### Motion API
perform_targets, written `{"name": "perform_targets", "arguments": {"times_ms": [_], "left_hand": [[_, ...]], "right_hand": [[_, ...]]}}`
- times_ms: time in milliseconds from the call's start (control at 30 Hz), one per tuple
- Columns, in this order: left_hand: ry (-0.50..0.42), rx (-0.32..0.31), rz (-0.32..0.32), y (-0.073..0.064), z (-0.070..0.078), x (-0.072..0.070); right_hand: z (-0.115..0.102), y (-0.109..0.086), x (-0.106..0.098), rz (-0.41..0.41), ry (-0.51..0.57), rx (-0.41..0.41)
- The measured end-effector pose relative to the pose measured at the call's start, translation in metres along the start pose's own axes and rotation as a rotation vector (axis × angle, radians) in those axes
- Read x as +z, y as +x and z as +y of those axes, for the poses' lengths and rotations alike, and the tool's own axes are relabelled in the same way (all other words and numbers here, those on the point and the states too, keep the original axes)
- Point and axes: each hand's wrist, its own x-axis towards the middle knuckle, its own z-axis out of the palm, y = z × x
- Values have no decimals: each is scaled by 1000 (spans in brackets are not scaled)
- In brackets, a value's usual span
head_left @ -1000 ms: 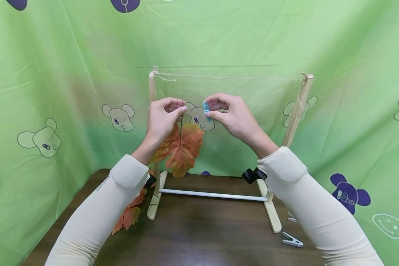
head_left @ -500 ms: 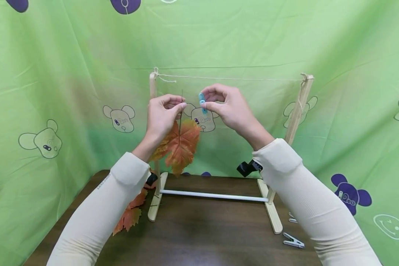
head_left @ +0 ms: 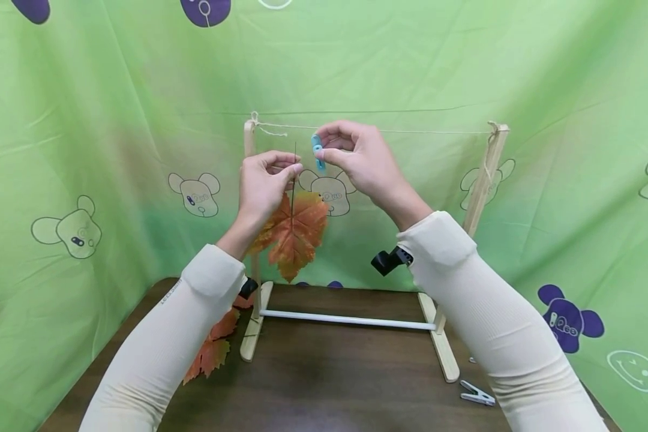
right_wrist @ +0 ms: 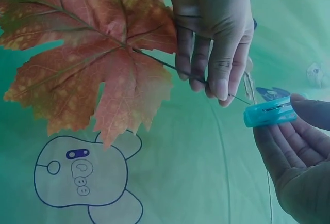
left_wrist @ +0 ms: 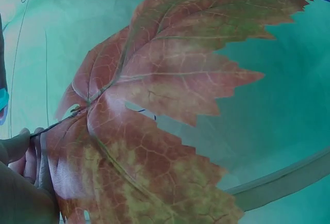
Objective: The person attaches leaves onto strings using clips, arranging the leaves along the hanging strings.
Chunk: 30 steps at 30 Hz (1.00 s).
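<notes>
My left hand (head_left: 269, 180) pinches the thin dark stem of an orange artificial maple leaf (head_left: 294, 237), which hangs below the fingers with the stem's tip sticking up. In the left wrist view the leaf (left_wrist: 154, 79) fills most of the picture. My right hand (head_left: 359, 156) holds a light blue clothespin (head_left: 318, 153) between thumb and fingers, a little right of the stem and just below the string (head_left: 410, 131). From the right wrist, the clothespin (right_wrist: 270, 111) appears close to the stem's tip, its long side toward the camera.
A wooden stand (head_left: 479, 186) carries the string between two posts, with a white crossbar (head_left: 351, 320) low down. More orange leaves (head_left: 213, 354) lie at the left on the brown table (head_left: 324, 378). A white-and-green clothespin (head_left: 477, 393) lies at the right. Behind hangs a green printed cloth (head_left: 113, 90).
My right hand has moved up and left with the clothespin, toward the string and the leaf's stem. My left hand has risen slightly with the leaf.
</notes>
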Motion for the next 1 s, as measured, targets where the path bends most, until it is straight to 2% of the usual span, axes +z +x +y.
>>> {"name": "perform_targets", "arguments": {"times_ms": [300,667,1000], "left_hand": [[-13,2,1,1,2,-1],[-3,12,0,4,7,0],[-18,4,12,8,8,-1]], "right_hand": [[-7,10,4,0,23,-26],[-13,21,11,16,111,-64],[-20,28,19,43,191,-52]]}}
